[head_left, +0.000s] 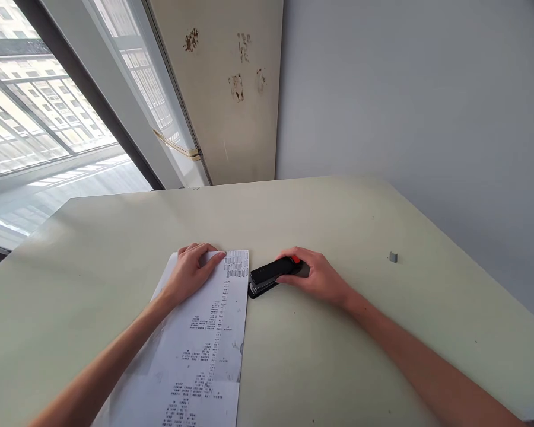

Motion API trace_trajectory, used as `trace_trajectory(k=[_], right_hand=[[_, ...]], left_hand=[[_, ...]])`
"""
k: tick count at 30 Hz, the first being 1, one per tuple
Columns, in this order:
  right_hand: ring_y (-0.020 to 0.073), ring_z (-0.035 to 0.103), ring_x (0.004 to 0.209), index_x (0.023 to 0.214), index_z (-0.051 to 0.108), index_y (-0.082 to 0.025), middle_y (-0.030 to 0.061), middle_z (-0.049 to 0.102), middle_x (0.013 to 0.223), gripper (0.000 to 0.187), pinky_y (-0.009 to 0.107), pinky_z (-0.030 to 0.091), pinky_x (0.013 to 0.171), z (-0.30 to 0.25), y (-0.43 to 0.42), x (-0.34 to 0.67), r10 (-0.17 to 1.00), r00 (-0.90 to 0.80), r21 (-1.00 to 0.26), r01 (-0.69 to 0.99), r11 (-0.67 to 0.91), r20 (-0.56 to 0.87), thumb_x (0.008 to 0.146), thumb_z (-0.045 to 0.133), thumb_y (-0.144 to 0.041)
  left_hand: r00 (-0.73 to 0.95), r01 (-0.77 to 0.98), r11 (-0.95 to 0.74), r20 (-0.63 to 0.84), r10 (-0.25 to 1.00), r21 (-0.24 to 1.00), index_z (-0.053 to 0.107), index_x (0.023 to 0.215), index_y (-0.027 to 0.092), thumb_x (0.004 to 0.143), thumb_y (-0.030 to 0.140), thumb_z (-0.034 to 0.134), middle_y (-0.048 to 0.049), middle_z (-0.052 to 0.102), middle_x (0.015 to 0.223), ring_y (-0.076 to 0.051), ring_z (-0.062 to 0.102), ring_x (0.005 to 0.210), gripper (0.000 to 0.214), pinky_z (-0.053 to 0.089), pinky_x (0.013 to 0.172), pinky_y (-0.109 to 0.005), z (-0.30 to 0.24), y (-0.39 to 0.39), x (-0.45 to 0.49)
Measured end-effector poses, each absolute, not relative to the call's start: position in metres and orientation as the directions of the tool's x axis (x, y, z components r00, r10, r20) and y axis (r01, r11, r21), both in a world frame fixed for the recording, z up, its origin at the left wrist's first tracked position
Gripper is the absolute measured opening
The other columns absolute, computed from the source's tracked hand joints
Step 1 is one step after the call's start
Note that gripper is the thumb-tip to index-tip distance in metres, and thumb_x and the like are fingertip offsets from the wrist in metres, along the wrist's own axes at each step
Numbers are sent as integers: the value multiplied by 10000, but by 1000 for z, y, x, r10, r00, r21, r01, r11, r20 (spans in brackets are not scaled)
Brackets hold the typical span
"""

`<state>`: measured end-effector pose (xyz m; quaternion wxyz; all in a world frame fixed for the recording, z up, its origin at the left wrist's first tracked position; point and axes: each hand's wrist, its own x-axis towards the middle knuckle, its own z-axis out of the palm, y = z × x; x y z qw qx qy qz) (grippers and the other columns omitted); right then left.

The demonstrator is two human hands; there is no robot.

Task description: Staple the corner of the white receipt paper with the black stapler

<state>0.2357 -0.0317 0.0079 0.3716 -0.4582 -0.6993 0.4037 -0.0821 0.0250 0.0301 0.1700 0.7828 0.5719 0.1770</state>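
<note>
A black stapler [267, 271] with a red patch near its rear lies low over the table, its jaw end pointing left. My right hand [309, 271] is closed around its rear, thumb on the near side and fingers on the far side. The jaw end is right beside the right edge of some printed sheets of paper [213, 350]; whether it touches them I cannot tell. At the far end of the sheets, my left hand [193, 270] grips them, its thumb lying across the top near the printed corner and its other fingers partly hidden at the far edge.
A small grey piece [393, 257] lies on the pale table [338, 356] to the right. Behind stand a beige panel [231, 136] with brown marks and a grey wall [404, 89]. Windows [48, 107] are at the left.
</note>
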Motion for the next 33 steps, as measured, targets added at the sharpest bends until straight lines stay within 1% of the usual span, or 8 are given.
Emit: trace_trajectory(k=[6,11,14,17,23,28,30,33], right_hand=[[212,664,929,1088,708,-291,11,746,1026,255,346,534,840,12,-32,235,940,-304,-903,341,261,157,901,780,-448],[207,661,919,1092,707,-299,4,745,1015,250,338,527,825,10,-33,235,943,-296,-900,351,257,154,902,780,-443],[203,651,895,1090,709,-298,3,740,1002,256,336,524,808,8,-34,235,946,-279,-893,366,262,164,899,783,-452],[202,640,870,1084,710,-296,5,733,983,272,334,524,788,7,-34,233,949,-256,-883,382,272,181,892,790,-471],[207,641,864,1081,716,-299,4,734,980,296,339,528,798,5,-33,237,955,-228,-876,402,268,188,879,801,-499],[214,651,883,1096,726,-295,10,743,1007,329,356,539,832,7,-32,244,961,-242,-873,429,233,137,885,784,-540],[225,675,948,1140,725,-292,23,753,1069,346,374,552,891,9,-32,248,960,-264,-885,422,198,89,913,747,-552],[247,683,1149,1236,707,-299,43,745,1254,378,408,537,1033,15,-32,251,960,-276,-906,395,153,42,977,657,-570]], left_hand=[[287,843,-289,75,955,454,700,891,259,989,623,517,2,718,799,-221,650,778,420,415,1085,-467,33,18,-77],[309,857,-291,27,951,425,705,876,263,1005,639,493,2,746,811,-223,664,755,450,489,887,-385,42,12,-73],[336,862,-296,-27,941,412,707,897,258,1017,641,471,-10,754,830,-226,674,765,466,474,744,-342,45,8,-69],[348,854,-292,-55,936,431,698,902,251,1025,623,472,-5,745,806,-210,662,718,452,442,663,-320,45,5,-65],[338,830,-266,-62,939,490,701,892,249,1027,576,490,10,706,721,-194,632,661,412,419,624,-311,44,3,-51],[361,802,-291,-36,932,521,707,911,244,1037,541,497,2,724,767,-197,646,689,385,424,643,-316,38,3,-41],[371,797,-310,-14,929,519,707,919,240,1044,524,499,-8,734,790,-204,660,706,374,425,645,-320,34,3,-39],[385,783,-331,7,923,527,699,945,237,1061,527,480,-14,743,827,-208,665,716,381,449,658,-334,28,3,-38]])
